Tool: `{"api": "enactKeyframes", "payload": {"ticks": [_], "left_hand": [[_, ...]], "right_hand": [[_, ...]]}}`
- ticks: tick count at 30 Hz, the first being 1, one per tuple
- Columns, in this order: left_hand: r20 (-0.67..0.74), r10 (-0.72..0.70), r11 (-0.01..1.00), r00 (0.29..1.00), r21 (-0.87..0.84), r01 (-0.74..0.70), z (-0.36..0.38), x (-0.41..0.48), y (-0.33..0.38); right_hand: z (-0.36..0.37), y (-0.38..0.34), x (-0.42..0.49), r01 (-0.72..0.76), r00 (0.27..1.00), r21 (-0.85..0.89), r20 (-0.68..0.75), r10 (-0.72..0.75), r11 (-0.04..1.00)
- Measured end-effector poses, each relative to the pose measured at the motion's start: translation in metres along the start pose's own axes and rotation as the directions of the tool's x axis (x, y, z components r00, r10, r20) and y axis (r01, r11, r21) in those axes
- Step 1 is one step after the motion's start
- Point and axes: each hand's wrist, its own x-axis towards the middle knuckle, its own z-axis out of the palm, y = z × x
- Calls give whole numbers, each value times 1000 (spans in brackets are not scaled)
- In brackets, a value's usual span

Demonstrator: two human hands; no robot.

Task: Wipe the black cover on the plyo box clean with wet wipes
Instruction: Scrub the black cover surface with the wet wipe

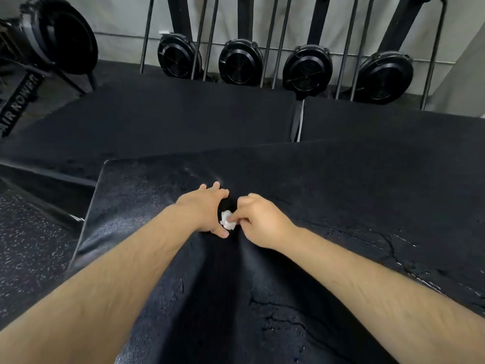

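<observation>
Black and glossy, the black cover lies over the top of the plyo box, which fills the lower middle of the view; its surface is scuffed and cracked, most on the right and near side. Both bare forearms reach forward to the middle of the cover, where the hands sit just beside each other around a small dark hollow from which creases run outward. The left hand rests on the cover with its fingers straight and a little spread, pointing away, and the thumb stretched toward the near side, so the hand forms an open curve round the hollow and holds nothing. The right hand is curled, and its fingers pinch a small crumpled white wet wipe held down at the cover, in the gap between the two hands and touching the left thumb side. Beyond the box lie two more flat black padded blocks, side by side with a narrow gap. Behind them, four air rowers stand upright against a pale wall, their round fan housings low. A fifth rower sits at the far left, its rail printed AIR ROWER. Speckled dark rubber floor shows at the left.
</observation>
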Motion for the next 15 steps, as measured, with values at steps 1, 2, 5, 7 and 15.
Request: {"api": "enactKeyframes", "payload": {"ticks": [1, 2, 5, 7, 15], "left_hand": [[8, -6, 1000, 1000, 6, 6, -2, 0, 1], [18, -6, 1000, 1000, 8, 6, -4, -1, 1], [33, 9, 1000, 999, -14, -9, -5, -5, -3], [31, 15, 1000, 999, -11, -15, -3, -6, -5], [55, 6, 1000, 998, -22, -5, -2, 0, -7]], "right_hand": [[-4, 11, 10, -37, 999, -43, -23, 36, 998], [-9, 22, 23, -114, 991, -83, -85, 107, 990], [-15, 31, 39, -308, 931, -90, -233, 281, 947], [2, 7, 19, -174, 968, -109, -199, 150, 979], [-23, 49, 9, -326, 924, -115, -247, 290, 939]]}}
